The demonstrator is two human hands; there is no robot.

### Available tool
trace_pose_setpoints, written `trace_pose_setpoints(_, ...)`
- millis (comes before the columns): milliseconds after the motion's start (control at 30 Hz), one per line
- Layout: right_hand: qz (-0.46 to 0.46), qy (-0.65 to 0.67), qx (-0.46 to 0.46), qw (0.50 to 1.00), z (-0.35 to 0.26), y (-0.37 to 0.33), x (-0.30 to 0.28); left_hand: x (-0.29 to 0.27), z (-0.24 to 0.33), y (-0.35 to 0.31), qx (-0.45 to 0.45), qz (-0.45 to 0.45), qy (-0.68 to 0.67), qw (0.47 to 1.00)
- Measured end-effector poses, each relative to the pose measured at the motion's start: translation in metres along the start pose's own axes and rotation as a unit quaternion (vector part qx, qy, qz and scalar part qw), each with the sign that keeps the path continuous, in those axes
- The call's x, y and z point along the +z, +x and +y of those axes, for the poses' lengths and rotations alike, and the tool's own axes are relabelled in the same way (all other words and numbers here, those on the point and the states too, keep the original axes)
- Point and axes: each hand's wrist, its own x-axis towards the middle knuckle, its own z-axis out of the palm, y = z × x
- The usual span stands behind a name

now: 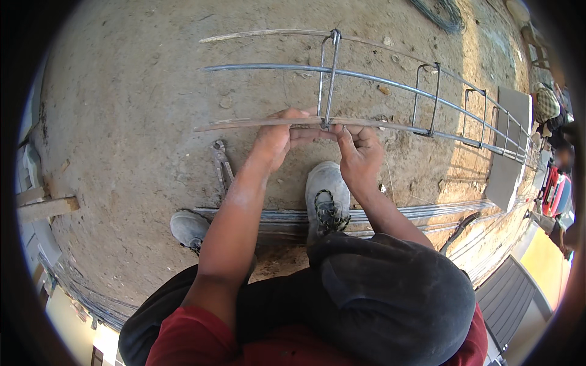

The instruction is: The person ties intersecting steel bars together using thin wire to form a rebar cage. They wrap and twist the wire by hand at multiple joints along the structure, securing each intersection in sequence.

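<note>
Near stirrup: bent steel link [332,76], closest one to the free bar ends; its lower corner sits on the lower bar [397,127], just above the right shoe in view.
Corner joint: small dark wire knot [325,124] where stirrup and bar cross, between both hands.
Left hand: [278,134] fingers clamped on the lower bar just left of the joint, thumb over it, others reaching beneath.
Right hand: [361,155] thumb and fingers curled in at the joint; cannot tell if they grip a wire end.
Doing it well: my take, keep the bar pressed into the stirrup corner, stirrup square to the bars, wire snug; mind sharp ends near fingertips.
Bars: long, round, slim. Lower and far bar [274,32] look brownish and dull; middle bar [366,75] bluish-grey, smoother.
Cage: rectangular stirrups repeat off to the right; its bend is at least partly lens.
Pincers: [218,148] worn metal, on the ground beside the left forearm.
Loose rods: [281,215] straight grey bundle passing by the shoes [328,195].
Wire coil: [448,17] dark loops, far side.
Ground: [134,122] packed dirt, gritty, pebbly.
</note>
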Motion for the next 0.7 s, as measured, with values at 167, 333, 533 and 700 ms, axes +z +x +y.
trace_pose_setpoints(167, 0.015, 0.147, 0.053, 0.988, 0.011, -0.003, 0.014, -0.003, -0.005, 0.005, 0.031, 0.023, -0.025, 0.999)
trace_pose_setpoints(333, 0.013, 0.19, 0.086, 0.978, 0.011, -0.004, 0.013, -0.005, -0.011, 0.005, 0.067, 0.021, -0.029, 0.997)
trace_pose_setpoints(533, -0.003, 0.225, 0.074, 0.972, 0.005, -0.005, 0.012, -0.007, -0.013, 0.008, 0.101, 0.01, -0.048, 0.994)
trace_pose_setpoints(700, -0.021, 0.243, 0.141, 0.959, 0.001, -0.011, 0.012, -0.007, -0.014, 0.007, 0.123, 0.028, -0.019, 0.992)
